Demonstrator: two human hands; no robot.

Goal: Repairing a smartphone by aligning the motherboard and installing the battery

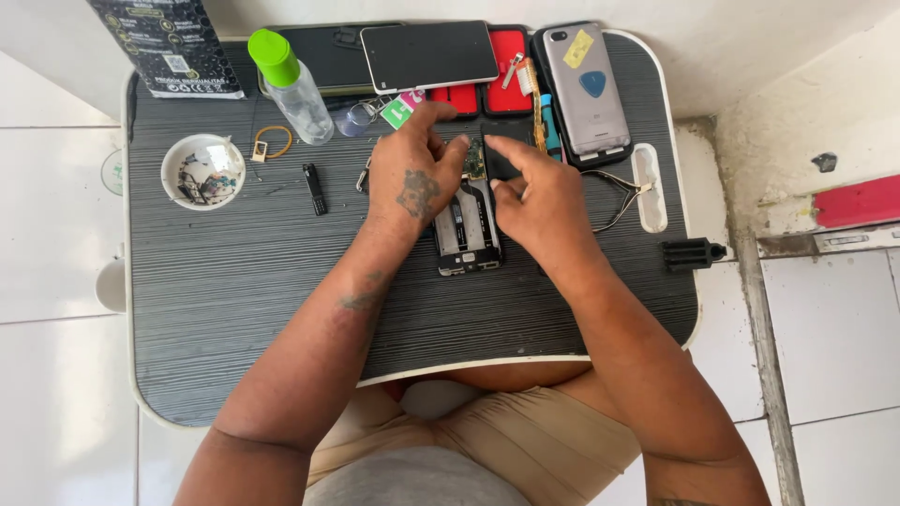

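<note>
An opened phone [466, 234] with its back removed lies in the middle of a small dark striped table [234, 300], its circuit board [473, 157] exposed at the top. My left hand [412, 178] rests over the phone's upper left edge, thumb and fingertips pinching at the board. My right hand [539, 201] lies against the phone's right side, index finger stretched toward the same spot. The fingers hide what, if anything, sits between them.
A clear bottle with a green cap [291, 86], a white bowl of small parts [202, 171], a small black tool [315, 189], a dark tablet [429, 54], a phone in a case [586, 84], a red tray [506, 66], pliers [619, 197] and a black clip [692, 253] surround the work.
</note>
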